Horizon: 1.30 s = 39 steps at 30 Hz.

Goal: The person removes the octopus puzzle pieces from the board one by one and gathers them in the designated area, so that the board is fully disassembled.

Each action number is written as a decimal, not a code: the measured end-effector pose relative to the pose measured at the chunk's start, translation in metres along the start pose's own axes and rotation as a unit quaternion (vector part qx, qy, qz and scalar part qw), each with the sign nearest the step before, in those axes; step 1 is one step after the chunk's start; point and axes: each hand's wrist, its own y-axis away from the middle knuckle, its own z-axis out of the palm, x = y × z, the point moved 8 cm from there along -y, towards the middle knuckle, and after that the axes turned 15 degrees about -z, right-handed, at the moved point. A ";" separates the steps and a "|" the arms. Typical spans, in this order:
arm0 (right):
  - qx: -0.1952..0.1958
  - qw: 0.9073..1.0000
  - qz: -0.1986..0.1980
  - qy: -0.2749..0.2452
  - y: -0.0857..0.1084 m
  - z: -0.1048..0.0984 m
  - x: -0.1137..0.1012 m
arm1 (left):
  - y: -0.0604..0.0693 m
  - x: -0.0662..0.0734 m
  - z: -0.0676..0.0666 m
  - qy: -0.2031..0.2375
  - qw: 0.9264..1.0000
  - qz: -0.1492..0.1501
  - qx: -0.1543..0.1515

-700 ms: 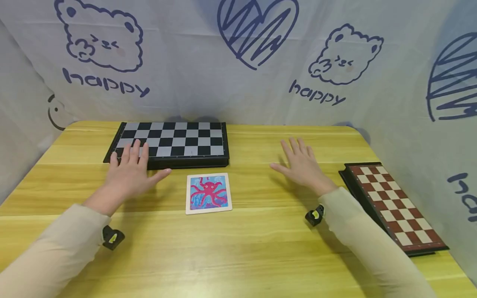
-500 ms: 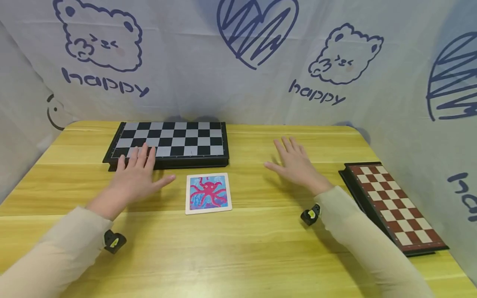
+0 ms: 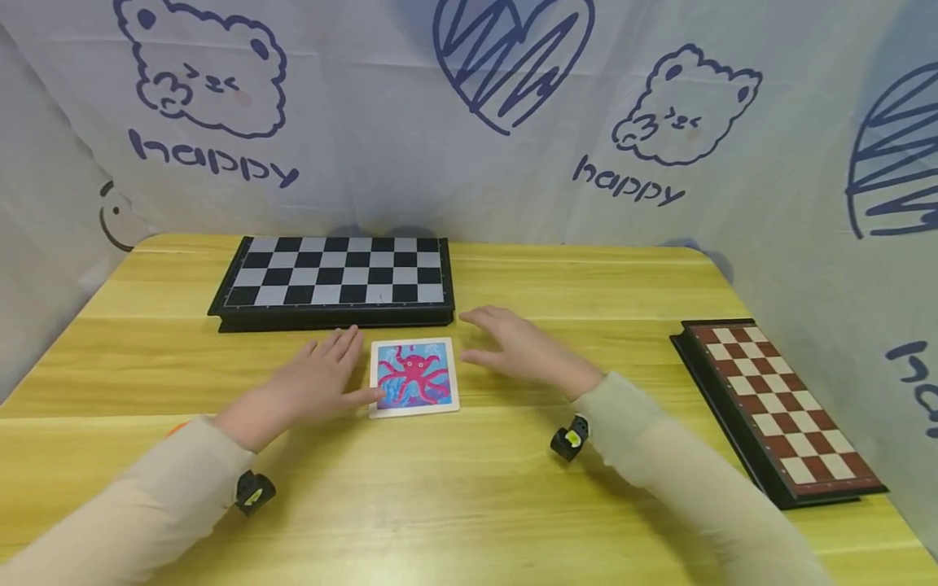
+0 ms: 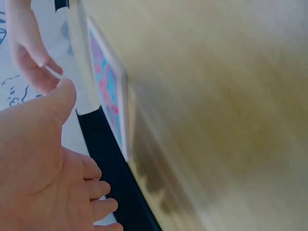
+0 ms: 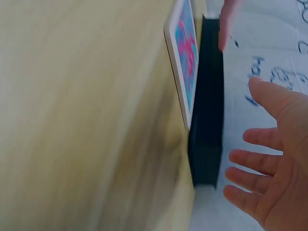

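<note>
My left fingers are hovering straight and released. Behind them, a black-and-white checkered board is lying on the surface. The octopus card is resting flat, its left edge passing partly behind my left thumb in the head view. My right fingers are hovering released, just beside it. Farther right, a red-and-white checkered board is lying.

Between left hand and right hand, a white-edged card is patterned with a pink octopus on blue. Beyond the left, a chessboard is chequered black and pale grey; outward of the right, a second board, reddish-brown and cream.
</note>
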 end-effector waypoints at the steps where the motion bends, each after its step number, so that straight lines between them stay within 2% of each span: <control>1: -0.007 1.000 -0.005 -0.005 -0.004 0.004 -0.003 | 0.000 0.002 0.002 -0.001 1.000 0.004 -0.002; 11: -0.050 0.997 -0.030 -0.051 -0.042 0.035 -0.022 | -0.010 0.010 0.013 -0.002 1.000 0.018 -0.001; 19: -0.070 0.995 -0.058 -0.030 -0.064 0.051 -0.036 | -0.018 0.010 0.020 -0.038 0.999 0.017 0.006; 30: -0.093 0.994 -0.041 0.036 -0.074 0.060 -0.042 | -0.020 0.011 0.019 -0.042 0.999 0.009 0.014; 39: -0.091 0.994 -0.038 0.053 -0.076 0.061 -0.041 | -0.018 0.012 0.017 -0.040 0.999 0.003 0.013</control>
